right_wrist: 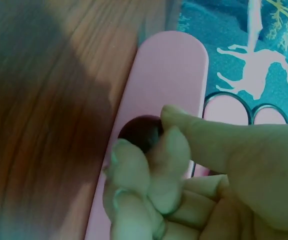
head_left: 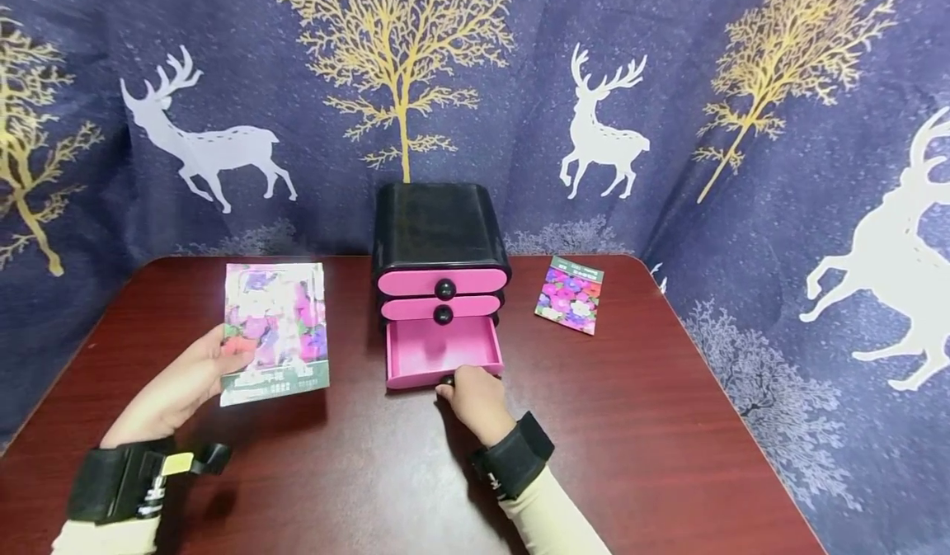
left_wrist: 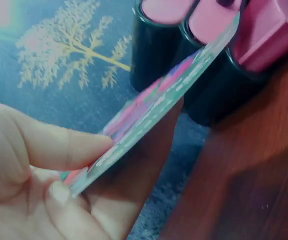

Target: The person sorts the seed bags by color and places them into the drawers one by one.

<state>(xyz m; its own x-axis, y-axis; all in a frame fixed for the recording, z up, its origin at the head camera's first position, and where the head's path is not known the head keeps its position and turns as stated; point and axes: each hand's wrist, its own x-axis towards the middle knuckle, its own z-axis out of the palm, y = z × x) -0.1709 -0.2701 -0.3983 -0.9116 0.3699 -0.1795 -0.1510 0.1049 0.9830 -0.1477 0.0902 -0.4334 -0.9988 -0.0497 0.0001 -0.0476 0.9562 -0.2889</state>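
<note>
My left hand (head_left: pixel 195 376) pinches a flower seed packet (head_left: pixel 276 332) by its left edge, thumb on the printed face. The packet is held up over the left of the table, its green band toward me; the left wrist view shows it nearly edge-on. My right hand (head_left: pixel 475 398) grips the round black knob (right_wrist: pixel 143 131) of the bottom pink drawer (head_left: pixel 444 349), thumb and fingers curled about it. That drawer stands pulled out and its pink floor shows nothing lying on it. It belongs to a small black cabinet (head_left: pixel 438 225), whose upper two drawers are closed.
A second flower seed packet (head_left: pixel 570 294) lies on the dark red table (head_left: pixel 638 456), right of the cabinet. Behind the table hangs a blue cloth (head_left: pixel 475 126) with white deer and golden trees. Black straps (head_left: pixel 514 454) circle both wrists.
</note>
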